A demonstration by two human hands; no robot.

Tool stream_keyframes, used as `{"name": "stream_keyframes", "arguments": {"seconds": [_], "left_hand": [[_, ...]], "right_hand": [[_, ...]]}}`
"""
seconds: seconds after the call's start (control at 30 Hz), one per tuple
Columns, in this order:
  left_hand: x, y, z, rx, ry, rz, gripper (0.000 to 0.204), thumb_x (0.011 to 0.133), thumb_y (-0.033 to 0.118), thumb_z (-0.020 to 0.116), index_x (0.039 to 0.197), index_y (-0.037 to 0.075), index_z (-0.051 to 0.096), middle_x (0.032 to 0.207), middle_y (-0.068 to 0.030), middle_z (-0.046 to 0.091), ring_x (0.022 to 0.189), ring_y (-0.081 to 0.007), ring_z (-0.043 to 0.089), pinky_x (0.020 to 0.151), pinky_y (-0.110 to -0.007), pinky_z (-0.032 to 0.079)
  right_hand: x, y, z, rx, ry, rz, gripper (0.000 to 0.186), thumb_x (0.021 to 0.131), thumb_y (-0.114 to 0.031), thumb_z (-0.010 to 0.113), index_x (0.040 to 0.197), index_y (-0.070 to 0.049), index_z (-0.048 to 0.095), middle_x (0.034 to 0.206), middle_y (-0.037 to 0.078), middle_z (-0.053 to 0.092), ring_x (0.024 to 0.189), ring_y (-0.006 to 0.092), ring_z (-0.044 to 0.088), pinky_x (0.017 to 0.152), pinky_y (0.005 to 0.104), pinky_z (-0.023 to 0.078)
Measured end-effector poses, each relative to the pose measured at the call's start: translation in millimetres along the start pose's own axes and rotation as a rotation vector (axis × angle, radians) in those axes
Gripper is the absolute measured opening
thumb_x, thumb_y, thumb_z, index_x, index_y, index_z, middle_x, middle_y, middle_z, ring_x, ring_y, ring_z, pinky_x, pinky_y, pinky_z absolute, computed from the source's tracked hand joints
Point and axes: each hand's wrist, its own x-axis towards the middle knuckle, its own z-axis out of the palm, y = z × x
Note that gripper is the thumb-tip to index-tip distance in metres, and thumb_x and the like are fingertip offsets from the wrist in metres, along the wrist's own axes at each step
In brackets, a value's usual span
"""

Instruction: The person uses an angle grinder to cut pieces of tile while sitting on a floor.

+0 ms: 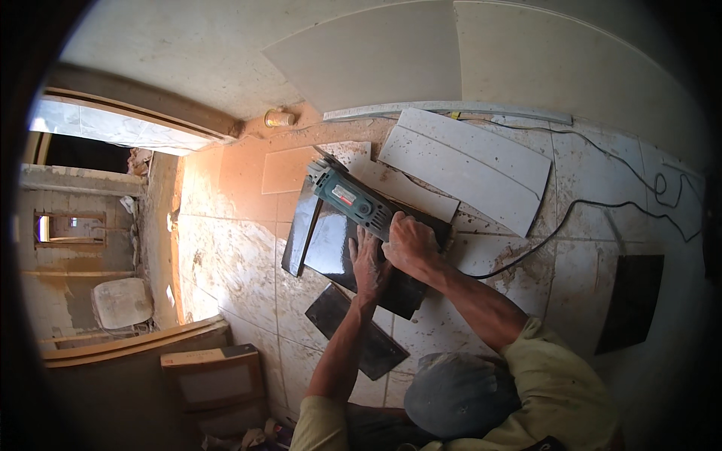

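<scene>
My right hand (411,240) is wrapped around the rear of a teal and black angle grinder (347,198). The grinder's head points toward the far left, with a dark flat edge by it, perhaps the disc or guard. Beneath the tool lies a glossy black tile (331,239). Pressed flat on that tile, close to the grinder body, is my left hand (368,267) with fingers stretched out. A narrow black strip (298,233) lies along the tile's left side, a thin gap between them. Nearer me rests a dark rectangular tile piece (357,331).
Dusty white tiles (466,169) lie loose beyond the grinder. A black cord (556,229) runs right across the floor. A metal straightedge (451,110) lies along the wall, near a cup-like container (279,118). Another dark tile (632,301) is at right; a cardboard box (214,383) stands lower left.
</scene>
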Motion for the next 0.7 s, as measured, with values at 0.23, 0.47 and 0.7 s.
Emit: {"name": "stream_keyframes", "arguments": {"seconds": [0.23, 0.47, 0.7], "left_hand": [[0, 3, -1, -0.017, -0.003, 0.004, 0.063, 0.088, 0.021, 0.062, 0.146, 0.009, 0.04, 0.155, -0.0166, 0.034, 0.148, -0.0358, 0.021, 0.119, -0.056, 0.01], [-3, 1, 0, -0.016, -0.009, -0.005, 0.066, 0.085, 0.017, 0.064, 0.145, 0.008, 0.039, 0.155, -0.0176, 0.034, 0.148, -0.0365, 0.021, 0.119, -0.055, 0.01], [-2, -2, 4, 0.013, 0.022, 0.002, 0.068, 0.083, 0.018, 0.069, 0.144, 0.006, 0.04, 0.152, -0.0195, 0.037, 0.147, -0.0375, 0.023, 0.119, -0.056, 0.011]], "right_hand": [[-7, 3, 0, -0.005, -0.001, 0.013, 0.048, 0.078, -0.029, 0.076, 0.101, 0.006, 0.051, 0.09, 0.023, 0.065, 0.081, 0.0349, 0.071, 0.067, 0.0407, 0.061], [-22, 6, -7, 0.065, 0.022, -0.027, 0.037, 0.08, -0.022, 0.07, 0.098, 0.007, 0.054, 0.091, 0.022, 0.064, 0.081, 0.0332, 0.072, 0.066, 0.0387, 0.061], [-33, 12, -9, 0.044, 0.016, -0.016, 0.04, 0.081, -0.025, 0.073, 0.097, 0.006, 0.053, 0.089, 0.02, 0.064, 0.077, 0.0308, 0.072, 0.063, 0.0361, 0.06]]}}
